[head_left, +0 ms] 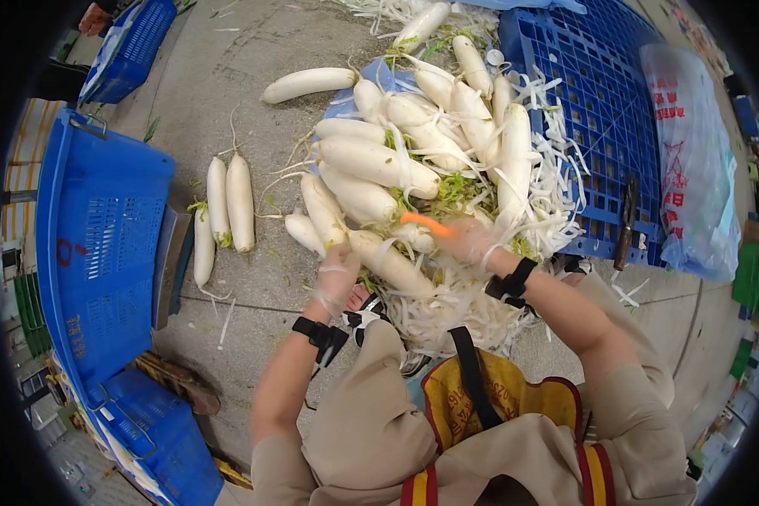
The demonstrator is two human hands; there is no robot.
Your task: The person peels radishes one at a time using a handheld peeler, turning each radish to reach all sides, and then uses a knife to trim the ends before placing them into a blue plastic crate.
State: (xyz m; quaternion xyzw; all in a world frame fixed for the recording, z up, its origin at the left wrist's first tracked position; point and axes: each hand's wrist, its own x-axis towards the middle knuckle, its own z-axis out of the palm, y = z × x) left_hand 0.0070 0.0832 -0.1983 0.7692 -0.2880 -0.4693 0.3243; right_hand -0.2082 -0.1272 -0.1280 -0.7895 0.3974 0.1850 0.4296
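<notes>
In the head view, the left hand (337,274) has its fingers closed around the near end of a white radish (322,207), at the front left of the heap of radishes (422,126) on the floor (257,316). The held radish is long, plump and pale, with a greenish tint beside the fingers and a thin root at its far end. The right hand (471,240) has its fingers wrapped around an orange tool (426,223), which points left towards that radish; its tip is too small to make out.

A blue sheet (343,104) shows under the heap's far left edge. White peelings (464,316) lie in front of the heap and along its right side, up to the left edge of a blue pallet (603,110). Three radishes (239,202) lie apart, between the heap and a blue crate (110,228).
</notes>
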